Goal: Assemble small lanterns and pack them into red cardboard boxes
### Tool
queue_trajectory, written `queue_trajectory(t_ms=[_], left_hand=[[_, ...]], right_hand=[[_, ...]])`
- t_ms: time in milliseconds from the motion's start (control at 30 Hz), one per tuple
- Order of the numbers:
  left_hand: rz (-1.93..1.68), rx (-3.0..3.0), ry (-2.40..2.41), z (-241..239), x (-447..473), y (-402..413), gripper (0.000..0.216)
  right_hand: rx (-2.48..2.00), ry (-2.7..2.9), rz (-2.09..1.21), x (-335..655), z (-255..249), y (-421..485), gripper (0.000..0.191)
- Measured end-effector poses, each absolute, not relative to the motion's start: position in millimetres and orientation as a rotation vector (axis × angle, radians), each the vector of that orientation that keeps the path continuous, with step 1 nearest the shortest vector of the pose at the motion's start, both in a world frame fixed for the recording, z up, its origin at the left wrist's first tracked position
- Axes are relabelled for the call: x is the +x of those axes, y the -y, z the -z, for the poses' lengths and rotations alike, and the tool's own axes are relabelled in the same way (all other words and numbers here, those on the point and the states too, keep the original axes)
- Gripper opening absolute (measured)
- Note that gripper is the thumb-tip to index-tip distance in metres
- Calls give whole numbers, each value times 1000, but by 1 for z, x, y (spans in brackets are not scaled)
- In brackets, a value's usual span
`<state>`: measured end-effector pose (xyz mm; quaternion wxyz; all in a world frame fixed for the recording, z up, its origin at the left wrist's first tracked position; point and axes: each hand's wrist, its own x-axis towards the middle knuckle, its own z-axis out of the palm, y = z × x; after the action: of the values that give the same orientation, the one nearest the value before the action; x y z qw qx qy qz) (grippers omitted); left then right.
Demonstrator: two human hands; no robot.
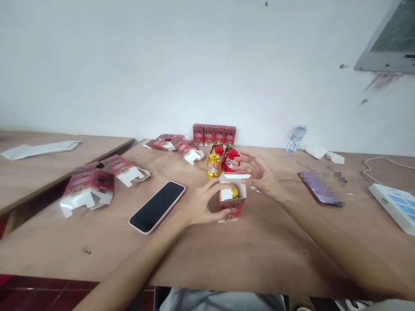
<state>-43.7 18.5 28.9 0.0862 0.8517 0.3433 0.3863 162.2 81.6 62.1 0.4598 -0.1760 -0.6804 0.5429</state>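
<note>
A small red cardboard box stands upright on the table with its top flaps raised. Inside it shows the gold top of a small lantern; the rest of that lantern is hidden by the walls. My left hand grips the box from its left side, fingers behind and thumb at the front. Beside the box's right edge, my right hand has its fingers spread and the thumb close to the flap; whether it touches is unclear. Just behind stand a gold lantern, a red lantern and a few partly hidden ones.
Several closed red boxes line the wall. Unfolded boxes lie to the left, near a phone. On the right are another phone, crumpled tissue, a blue-and-white packet and a white device with a cable.
</note>
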Motion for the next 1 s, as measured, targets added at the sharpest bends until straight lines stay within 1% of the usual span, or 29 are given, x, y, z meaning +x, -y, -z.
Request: queue_trajectory(t_ms=[200,267,333,400,467,533,600,700,767,867,900,933,1000], left_hand=[[-1148,2530,-1052,-23,-46,-23,49],[-1126,2543,-1060,-23,-45,-23,48],[-1103,2561,-1090,-23,-42,-21,50],[-1083,2561,-1170,-25,-38,-19,62],[-1056,2522,-1268,-27,-34,-17,78],[-1019,2445,-1344,-29,-32,-17,89],[-998,2374,-1380,-30,-31,-17,94],[-999,2335,-1377,-25,-32,-17,95],[-1029,2327,-1358,-14,-32,-16,91],[-1057,2290,-1327,5,-32,-14,87],[-1024,2281,-1306,10,-33,-14,88],[-986,2273,-1287,14,-34,-13,89],[-892,2281,-1252,17,-36,-13,85]], right_hand=[[-503,1735,-1396,159,-67,-77,45],[-552,1726,-1489,160,-70,-76,43],[-589,1656,-1649,160,-71,-76,46],[-602,1537,-1796,159,-69,-76,49],[-592,1448,-1871,157,-64,-76,49],[-576,1439,-1879,153,-58,-75,50],[-552,1488,-1851,148,-53,-75,52],[-523,1588,-1716,143,-50,-75,53],[-495,1691,-1517,143,-51,-75,49],[-355,1969,-1114,150,-57,-71,25],[-303,2080,-999,154,-59,-69,22],[-267,2184,-901,158,-60,-67,23],[-257,2343,-767,165,-60,-62,36]])
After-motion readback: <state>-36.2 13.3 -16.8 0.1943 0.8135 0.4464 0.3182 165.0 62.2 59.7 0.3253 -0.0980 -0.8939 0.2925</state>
